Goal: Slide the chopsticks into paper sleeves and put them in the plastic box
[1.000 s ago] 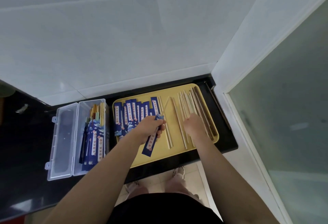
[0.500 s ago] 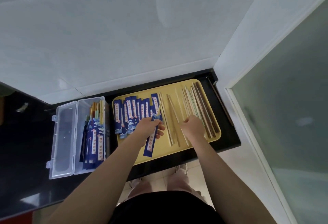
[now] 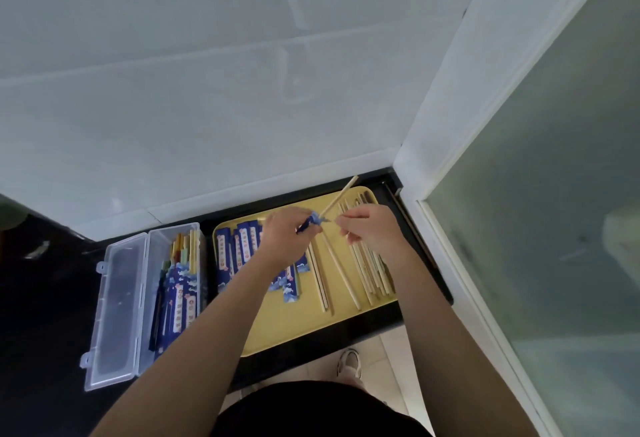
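Two hands up over the yellow tray [image 3: 294, 325], head view only. Your left hand [image 3: 282, 234] is pinched shut on a blue paper sleeve [image 3: 309, 223], its open end poking out toward your right hand [image 3: 367, 228]. Right hand is closed on a pale chopstick [image 3: 341, 195] that angles up and away past the tray's far edge; its near end meets the sleeve mouth, and I can't tell if it's inside.

Landmark = tray, sitting on the black counter [image 3: 41, 298]:
- On the tray, left part: a row of empty blue sleeves [image 3: 239, 249] lying side by side, partly hidden under your left forearm.
- On the tray, middle: a few loose chopsticks [image 3: 341, 273] lying lengthwise, spaced apart.
- On the tray, right part: a tighter bunch of chopsticks [image 3: 375, 275], touching each other, under and beyond your right wrist.
- Just left of the tray: clear plastic box [image 3: 149, 298], lid [image 3: 116, 312] flipped open to the far left. The box half nearest the tray holds sleeved chopsticks [image 3: 180, 298], blue sleeves toward you, coloured ends sticking out on the far side.
- Behind the tray: white tiled wall [image 3: 207, 90].
- Right of the tray: frosted glass panel [image 3: 554, 228] in a white frame.
- Below the tray's near edge: a shoe [image 3: 349, 364] on light floor.
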`<state>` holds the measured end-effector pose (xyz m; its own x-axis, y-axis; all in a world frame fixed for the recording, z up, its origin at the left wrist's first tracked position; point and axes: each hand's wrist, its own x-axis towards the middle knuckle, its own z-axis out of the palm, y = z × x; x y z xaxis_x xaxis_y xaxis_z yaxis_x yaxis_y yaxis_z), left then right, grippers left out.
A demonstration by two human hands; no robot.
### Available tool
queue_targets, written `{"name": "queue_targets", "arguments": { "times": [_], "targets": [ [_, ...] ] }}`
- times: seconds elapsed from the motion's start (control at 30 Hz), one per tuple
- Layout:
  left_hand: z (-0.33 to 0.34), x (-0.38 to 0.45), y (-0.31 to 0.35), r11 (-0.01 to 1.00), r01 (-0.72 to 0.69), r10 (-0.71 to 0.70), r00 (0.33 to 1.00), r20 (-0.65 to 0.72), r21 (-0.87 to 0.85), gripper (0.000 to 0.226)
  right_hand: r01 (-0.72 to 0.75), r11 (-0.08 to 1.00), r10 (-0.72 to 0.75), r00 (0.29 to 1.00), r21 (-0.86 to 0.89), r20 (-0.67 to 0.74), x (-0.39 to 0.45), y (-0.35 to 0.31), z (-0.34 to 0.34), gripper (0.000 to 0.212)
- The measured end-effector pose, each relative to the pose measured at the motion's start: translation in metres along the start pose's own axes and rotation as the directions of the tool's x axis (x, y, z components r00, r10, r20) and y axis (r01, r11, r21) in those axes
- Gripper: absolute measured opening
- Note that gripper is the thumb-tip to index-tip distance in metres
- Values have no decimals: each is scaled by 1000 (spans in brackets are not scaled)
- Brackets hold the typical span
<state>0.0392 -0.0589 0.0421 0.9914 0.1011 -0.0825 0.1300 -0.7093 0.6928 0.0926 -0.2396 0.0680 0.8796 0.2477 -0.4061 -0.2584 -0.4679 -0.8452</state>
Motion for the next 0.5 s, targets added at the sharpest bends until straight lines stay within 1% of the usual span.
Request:
{"name": "queue_targets", "arguments": {
  "times": [0.03,0.07,0.1,0.17,0.2,0.23,0.3,0.37,0.43,0.5],
  "targets": [
    [-2,-1,0,1000,25,-24,999,43,-14,25,-14,998,13,1000,67,10,0,-2,-1,7],
    [-5,-5,3,995,86,-82,992,95,-43,29,-26,988,25,1000,152,11,-1,-4,-1,8],
    [-6,-9,5,984,153,-139,979,148,-89,31,-34,969,33,999,243,7,0,-5,-1,11],
    [-10,-16,8,942,255,-208,954,217,-218,26,-34,923,41,999,383,-10,-1,-6,3,15],
    [-11,-19,11,914,289,-227,946,230,-284,22,-29,913,42,999,408,-23,-1,-5,7,16],
    [-13,-22,14,893,306,-236,943,234,-331,20,-24,921,39,999,390,-30,0,-4,12,15],
    [-14,-24,18,876,320,-239,938,250,-361,21,-21,959,23,1000,283,-4,-1,-3,21,12],
    [-14,-25,18,851,343,-253,931,261,-398,21,-21,966,16,1000,257,19,-1,-6,29,12],
    [-13,-24,13,817,386,-296,918,263,-429,21,-12,947,27,999,320,-44,1,-8,30,15],
    [-14,-24,2,793,442,-356,895,270,-419,21,22,920,47,985,390,-168,6,-10,26,17]
  ]
}}
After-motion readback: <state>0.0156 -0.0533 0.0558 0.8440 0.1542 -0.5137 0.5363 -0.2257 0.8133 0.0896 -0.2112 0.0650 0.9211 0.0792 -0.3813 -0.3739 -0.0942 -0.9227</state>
